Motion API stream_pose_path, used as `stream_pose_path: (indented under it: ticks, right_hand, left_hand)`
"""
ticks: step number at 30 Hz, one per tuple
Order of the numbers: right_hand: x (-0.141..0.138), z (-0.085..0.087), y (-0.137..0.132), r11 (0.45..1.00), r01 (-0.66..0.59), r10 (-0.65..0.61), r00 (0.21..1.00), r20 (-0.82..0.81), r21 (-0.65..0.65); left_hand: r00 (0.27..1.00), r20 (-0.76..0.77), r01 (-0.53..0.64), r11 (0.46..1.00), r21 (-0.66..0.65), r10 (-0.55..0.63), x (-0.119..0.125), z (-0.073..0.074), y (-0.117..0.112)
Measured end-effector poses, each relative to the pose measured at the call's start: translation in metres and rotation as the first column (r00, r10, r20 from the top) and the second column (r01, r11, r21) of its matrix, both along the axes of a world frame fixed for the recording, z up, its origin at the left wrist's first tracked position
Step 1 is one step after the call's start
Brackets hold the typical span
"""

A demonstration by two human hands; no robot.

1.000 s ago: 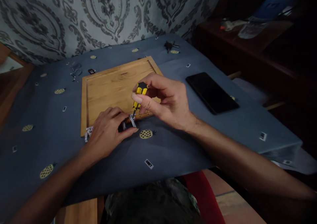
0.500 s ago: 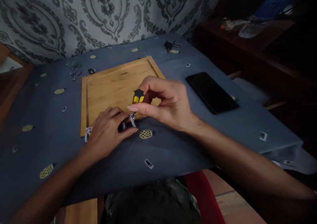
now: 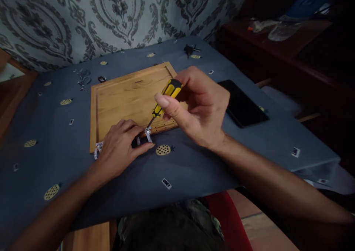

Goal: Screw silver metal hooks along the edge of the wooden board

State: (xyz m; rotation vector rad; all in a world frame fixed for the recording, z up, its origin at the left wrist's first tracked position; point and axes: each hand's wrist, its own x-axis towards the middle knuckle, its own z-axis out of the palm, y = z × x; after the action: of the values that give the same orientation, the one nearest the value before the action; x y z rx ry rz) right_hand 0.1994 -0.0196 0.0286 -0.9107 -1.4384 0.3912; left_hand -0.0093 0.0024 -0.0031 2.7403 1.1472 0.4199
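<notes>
My right hand [image 3: 201, 110] pinches a yellow-and-black screwdriver [image 3: 169, 91] by its handle. The shaft slants down to the left, and its tip is at or very close to a small metal bracket [image 3: 148, 132]. My left hand [image 3: 122, 143] is closed round a dark piece with that bracket on it, at the near edge of the wooden board [image 3: 133, 106]; the fingers hide most of the piece. Another shiny metal part [image 3: 98, 149] pokes out beside my left wrist, at the board's near left corner.
A black phone [image 3: 241, 104] lies right of the board. Small metal pieces [image 3: 83, 80] and a dark buckle-like item [image 3: 102, 79] lie behind its left side. A black tool-like object [image 3: 191, 50] is at the back of the blue tablecloth [image 3: 194, 177].
My right hand has moved up and to the right. The screwdriver went from nearly upright to tilted, so its handle and shaft now show. My left hand has stayed in place.
</notes>
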Motion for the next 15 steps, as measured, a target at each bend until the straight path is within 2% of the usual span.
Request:
stream_pose_path:
  ticks: [8,15]
  right_hand:
    - [0.0,-0.013,0.007,0.999,-0.048,0.047,0.994,0.102,0.009]
    - [0.0,-0.016,0.01,0.998,-0.056,0.052,0.989,0.138,0.026]
  left_hand:
    - [1.0,-0.013,-0.008,1.0,-0.006,0.008,0.0,0.0,-0.001]
    - [1.0,-0.015,-0.007,1.0,-0.008,0.007,0.001,0.002,-0.001]
